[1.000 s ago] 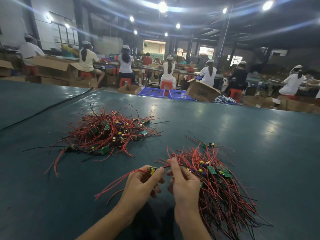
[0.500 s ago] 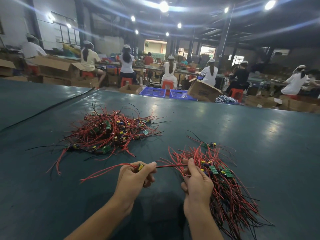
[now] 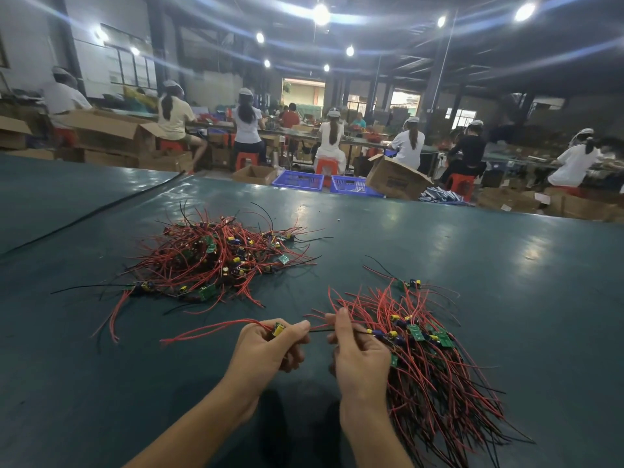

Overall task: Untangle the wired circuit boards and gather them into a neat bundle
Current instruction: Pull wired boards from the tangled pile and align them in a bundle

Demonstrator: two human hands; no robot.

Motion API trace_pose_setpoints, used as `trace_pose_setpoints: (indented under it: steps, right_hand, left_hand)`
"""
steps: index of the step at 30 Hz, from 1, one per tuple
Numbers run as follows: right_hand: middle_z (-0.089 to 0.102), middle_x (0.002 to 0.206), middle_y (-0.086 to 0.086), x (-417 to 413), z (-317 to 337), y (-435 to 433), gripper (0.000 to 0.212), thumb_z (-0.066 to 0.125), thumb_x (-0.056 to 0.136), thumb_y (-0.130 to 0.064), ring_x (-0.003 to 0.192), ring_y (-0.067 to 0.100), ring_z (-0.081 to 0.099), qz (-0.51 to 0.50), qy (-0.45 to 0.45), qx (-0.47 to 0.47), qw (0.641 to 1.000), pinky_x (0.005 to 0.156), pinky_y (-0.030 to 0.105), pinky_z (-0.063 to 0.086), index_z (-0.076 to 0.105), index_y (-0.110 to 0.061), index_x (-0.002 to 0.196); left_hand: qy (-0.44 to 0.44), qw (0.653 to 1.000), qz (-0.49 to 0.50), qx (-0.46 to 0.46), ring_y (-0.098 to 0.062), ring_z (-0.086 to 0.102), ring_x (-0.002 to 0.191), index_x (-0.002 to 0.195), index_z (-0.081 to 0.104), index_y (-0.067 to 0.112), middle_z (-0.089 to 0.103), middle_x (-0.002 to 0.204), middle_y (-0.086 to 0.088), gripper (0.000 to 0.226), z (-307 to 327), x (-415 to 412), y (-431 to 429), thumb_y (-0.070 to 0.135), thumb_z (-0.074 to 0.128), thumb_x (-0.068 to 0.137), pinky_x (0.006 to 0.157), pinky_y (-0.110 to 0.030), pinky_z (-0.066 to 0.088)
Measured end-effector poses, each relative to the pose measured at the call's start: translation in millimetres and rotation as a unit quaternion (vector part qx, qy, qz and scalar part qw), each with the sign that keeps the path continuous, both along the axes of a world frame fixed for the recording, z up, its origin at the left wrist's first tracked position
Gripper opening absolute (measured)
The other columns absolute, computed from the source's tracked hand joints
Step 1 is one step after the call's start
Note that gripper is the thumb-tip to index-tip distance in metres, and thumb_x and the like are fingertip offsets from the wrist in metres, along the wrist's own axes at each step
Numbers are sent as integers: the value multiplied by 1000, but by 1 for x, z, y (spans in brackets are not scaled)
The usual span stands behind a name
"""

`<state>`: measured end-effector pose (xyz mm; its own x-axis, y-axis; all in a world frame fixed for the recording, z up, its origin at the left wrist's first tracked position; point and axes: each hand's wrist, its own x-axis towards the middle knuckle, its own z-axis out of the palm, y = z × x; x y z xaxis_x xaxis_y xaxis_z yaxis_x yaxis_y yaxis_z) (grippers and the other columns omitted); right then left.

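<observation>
Head view: my left hand [image 3: 266, 349] pinched one board [image 3: 279, 329], my right hand [image 3: 361, 356] gripped the bundle [image 3: 435, 369] on the table [image 3: 506, 265]. Yanking could have snagged its leads and torn a joint.

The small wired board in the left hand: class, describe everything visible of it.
The small wired circuit board, showing a yellow cylindrical capacitor, is pinched in the left hand above the dark green table. Thin red wires trail leftward from it, ends free; a dark wire stretches right into the right hand.
</observation>
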<state>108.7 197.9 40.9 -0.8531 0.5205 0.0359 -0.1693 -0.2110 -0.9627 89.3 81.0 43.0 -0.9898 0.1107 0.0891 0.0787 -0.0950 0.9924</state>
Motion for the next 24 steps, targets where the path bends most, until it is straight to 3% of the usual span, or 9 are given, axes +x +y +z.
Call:
trace_pose_setpoints:
  steps: [2, 5, 9, 12, 15, 20, 24]
  right_hand:
    - [61, 53, 0, -5, 1, 13, 32, 65, 91, -24, 37, 4, 36, -31, 9, -92, 995, 38, 19, 29, 75, -12, 63]
    - [68, 60, 3, -5, 2, 23, 23, 65, 91, -22, 37, 3, 42, -23, 18, -147, 989, 33, 15, 30, 72, -7, 75]
    - [70, 65, 5, -4, 1, 24, 22, 67, 90, -20, 38, 4, 44, -18, 17, -155, 988, 34, 16, 33, 72, -9, 73]
    - [70, 65, 8, -3, 3, 23, 24, 67, 90, -17, 38, 6, 43, -16, 33, -146, 989, 34, 17, 33, 73, -8, 67]
    - [69, 63, 9, 0, 5, 22, 28, 66, 88, -18, 38, 7, 43, 6, 59, -137, 989, 35, 18, 32, 75, -11, 63]
    - [54, 55, 3, 3, 7, 28, 54, 54, 76, -56, 40, 9, 39, 47, 76, -180, 980, 36, 19, 29, 72, -5, 75]
    - [51, 52, -5, 4, 2, 13, 54, 60, 76, -54, 40, 7, 33, 107, 12, -53, 993, 38, 18, 26, 75, -2, 79]
  left_hand:
    - [-10, 1000, 3, 12, -12, 48, 42, 54, 67, 12, 56, 49, -7, 33, 2, -3, -2, 16, 67, 87, 45, -19, 41]
    - [-32, 999, -4, 32, -11, 48, 42, 58, 70, 10, 55, 51, -5, 26, 3, -6, -5, 20, 71, 82, 44, -18, 43]
    - [-87, 985, -33, 143, -10, 54, 49, 73, 75, 6, 63, 62, -5, 21, 2, -9, -7, 24, 78, 62, 47, -18, 47]
    - [-95, 971, -48, 215, -9, 65, 58, 79, 77, 6, 71, 76, -9, 19, 3, -14, -12, 15, 74, 62, 53, -17, 54]
    - [-90, 963, -21, 255, -10, 65, 56, 80, 72, 8, 71, 73, -8, 18, 4, -16, -14, 19, 73, 66, 51, -18, 54]
    - [-94, 970, -19, 223, -16, 53, 48, 61, 60, 19, 55, 55, -3, 30, 7, -22, -20, 45, 62, 74, 52, -28, 45]
    - [-146, 968, -135, 152, -20, 46, 44, 45, 47, 19, 39, 49, -4, 35, 7, -21, -18, 44, 61, 65, 51, -29, 38]
